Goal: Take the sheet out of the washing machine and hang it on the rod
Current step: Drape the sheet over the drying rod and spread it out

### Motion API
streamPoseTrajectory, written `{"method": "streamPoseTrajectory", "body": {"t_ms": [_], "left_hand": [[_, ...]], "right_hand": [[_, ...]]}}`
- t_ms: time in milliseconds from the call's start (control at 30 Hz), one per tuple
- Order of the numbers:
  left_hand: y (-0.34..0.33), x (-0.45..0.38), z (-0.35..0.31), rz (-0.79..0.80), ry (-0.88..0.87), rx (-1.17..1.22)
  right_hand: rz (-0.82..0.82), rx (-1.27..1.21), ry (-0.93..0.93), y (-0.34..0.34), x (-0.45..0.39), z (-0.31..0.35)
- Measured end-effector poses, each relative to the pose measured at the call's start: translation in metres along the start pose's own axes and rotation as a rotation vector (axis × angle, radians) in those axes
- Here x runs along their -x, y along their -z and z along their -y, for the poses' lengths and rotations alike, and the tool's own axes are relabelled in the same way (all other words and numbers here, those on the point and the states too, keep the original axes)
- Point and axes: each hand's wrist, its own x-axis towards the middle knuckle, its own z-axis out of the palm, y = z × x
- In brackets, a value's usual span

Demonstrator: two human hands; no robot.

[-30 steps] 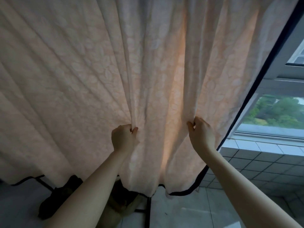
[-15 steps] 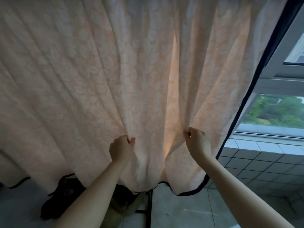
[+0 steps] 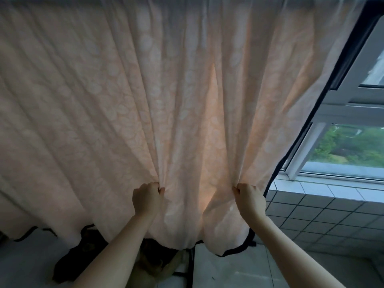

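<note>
Sheet [image 3: 128, 104] draped over rod; smoothing step. Left hand [image 3: 145, 197], right hand [image 3: 250, 197] each pinch fold. Next: spread bunched folds apart.

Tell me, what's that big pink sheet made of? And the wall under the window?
The pale pink patterned sheet looks like thin woven cloth, perhaps cotton: daylight glows through and it folds softly. The low white tiled wall seems glazed ceramic: square tiles, dark grout lines, slight shine.

Pale tiled floor [image 3: 228, 267] carries a dark bundle [image 3: 70, 265].
</note>
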Motion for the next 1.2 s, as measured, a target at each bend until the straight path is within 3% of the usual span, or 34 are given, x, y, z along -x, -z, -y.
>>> {"method": "streamPoseTrajectory", "body": {"t_ms": [400,700,1200], "left_hand": [[0.018,0.008,-0.010,0.122,0.025,0.033],[0.117,-0.049,-0.067,-0.253,-0.059,0.391],[0.296,-0.133,-0.135,-0.717,-0.487,0.209]], "right_hand": [[0.033,-0.041,-0.043,0.019,0.003,0.002],[-0.329,-0.283,0.172,0.114,-0.025,0.042],[-0.833,-0.129,0.633,0.308,-0.077,0.092]]}}
